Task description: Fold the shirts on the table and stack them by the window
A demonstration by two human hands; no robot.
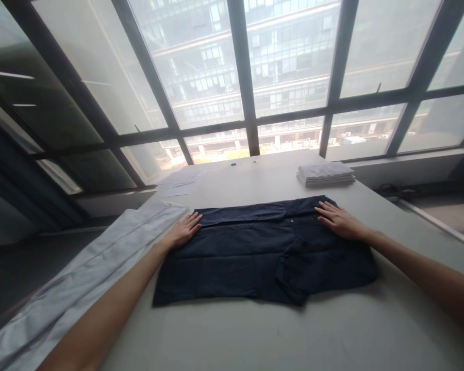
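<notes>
A dark navy shirt [255, 252] lies spread flat on the white table [278, 330], partly folded, with a sleeve folded in near its lower right. My left hand [183, 230] rests flat on the shirt's upper left corner, fingers stretched out. My right hand [338, 220] lies flat on the shirt's upper right part, fingers extended, near a row of small buttons. Neither hand grips anything.
A stack of folded white cloths [325, 173] sits at the table's far right. A long white cloth [85, 278] hangs along the left edge. Some papers [178, 183] lie at the far left. Large windows [247, 77] stand behind the table.
</notes>
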